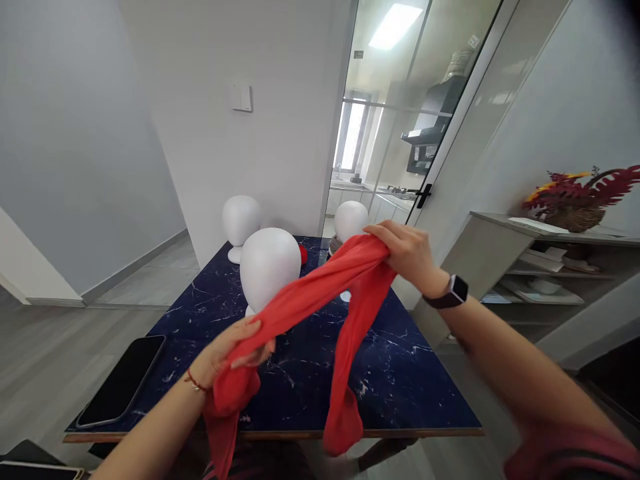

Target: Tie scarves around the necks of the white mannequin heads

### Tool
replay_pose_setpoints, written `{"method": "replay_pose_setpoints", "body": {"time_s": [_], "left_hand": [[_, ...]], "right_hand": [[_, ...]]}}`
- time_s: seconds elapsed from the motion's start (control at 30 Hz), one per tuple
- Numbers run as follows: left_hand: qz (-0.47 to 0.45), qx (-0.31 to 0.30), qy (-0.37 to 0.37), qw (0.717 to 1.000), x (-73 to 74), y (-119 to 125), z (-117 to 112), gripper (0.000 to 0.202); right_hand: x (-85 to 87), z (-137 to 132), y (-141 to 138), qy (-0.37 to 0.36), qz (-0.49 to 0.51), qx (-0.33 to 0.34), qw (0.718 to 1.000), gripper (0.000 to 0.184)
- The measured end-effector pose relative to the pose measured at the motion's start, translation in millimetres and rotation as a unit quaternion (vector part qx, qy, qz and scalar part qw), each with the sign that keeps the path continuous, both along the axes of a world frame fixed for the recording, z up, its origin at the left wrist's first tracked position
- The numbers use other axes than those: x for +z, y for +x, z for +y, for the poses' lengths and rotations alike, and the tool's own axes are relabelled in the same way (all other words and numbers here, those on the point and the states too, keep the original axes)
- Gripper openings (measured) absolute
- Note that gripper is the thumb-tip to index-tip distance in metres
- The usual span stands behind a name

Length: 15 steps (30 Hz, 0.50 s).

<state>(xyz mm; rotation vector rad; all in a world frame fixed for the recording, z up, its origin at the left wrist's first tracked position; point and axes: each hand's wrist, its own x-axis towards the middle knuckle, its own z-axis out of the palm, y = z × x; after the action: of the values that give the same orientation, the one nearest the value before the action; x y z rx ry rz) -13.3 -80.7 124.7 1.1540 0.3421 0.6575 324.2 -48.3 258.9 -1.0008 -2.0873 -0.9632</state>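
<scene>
A long red scarf [320,288] is stretched between my two hands above the table. My left hand [239,347] is closed round it at the lower left, with one end bunched and hanging below the wrist. Higher up on the right, my right hand [403,248] grips the cloth, and the other end drops in a loose fold past the table's front edge. Just behind the scarf stands a white mannequin head [270,267], its base partly hidden by the cloth. Two more white heads, one at the back left [241,219] and one at the back right [351,220], stand farther off.
The dark blue marbled table [400,373] holds a black phone or tablet [123,380] at its left front corner. A small red thing [303,254] shows behind the front head. At right is a shelf unit [530,260] with a flower basket [575,212]; a glass door [395,120] stands behind.
</scene>
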Motion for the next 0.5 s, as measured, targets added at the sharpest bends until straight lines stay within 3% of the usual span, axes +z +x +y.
{"method": "replay_pose_setpoints", "body": {"time_s": [0.07, 0.13, 0.2, 0.23, 0.33, 0.4, 0.5], "left_hand": [[0.022, 0.041, 0.033, 0.998, 34.6, -14.3, 0.6, 0.045], [0.053, 0.07, 0.063, 0.994, 70.2, -25.8, 2.0, 0.04], [0.086, 0.078, 0.087, 0.989, 93.1, -36.8, 3.9, 0.035], [0.1, 0.072, 0.091, 0.988, 97.4, -43.2, 5.2, 0.032], [0.132, 0.038, 0.075, 0.988, 83.7, -68.5, 11.7, 0.024], [0.152, 0.051, 0.051, 0.986, 63.8, -88.4, 18.2, 0.015], [0.178, 0.153, -0.044, 0.971, 40.2, -115.2, 29.6, 0.013]], "right_hand": [[20.5, 7.8, 18.1, 0.021, -0.025, -0.057, 0.998, 0.029], [44.8, 10.5, 30.0, 0.046, 0.016, -0.092, 0.995, 0.03], [61.7, 10.6, 35.0, 0.029, 0.08, -0.088, 0.992, 0.037], [64.5, 10.7, 35.8, -0.015, 0.101, -0.07, 0.992, 0.042], [49.2, 14.8, 37.8, -0.246, 0.117, 0.014, 0.962, 0.044], [28.4, 21.2, 42.8, -0.408, 0.143, 0.07, 0.899, 0.038], [4.7, 34.6, 54.1, -0.565, 0.238, 0.133, 0.778, 0.033]]}}
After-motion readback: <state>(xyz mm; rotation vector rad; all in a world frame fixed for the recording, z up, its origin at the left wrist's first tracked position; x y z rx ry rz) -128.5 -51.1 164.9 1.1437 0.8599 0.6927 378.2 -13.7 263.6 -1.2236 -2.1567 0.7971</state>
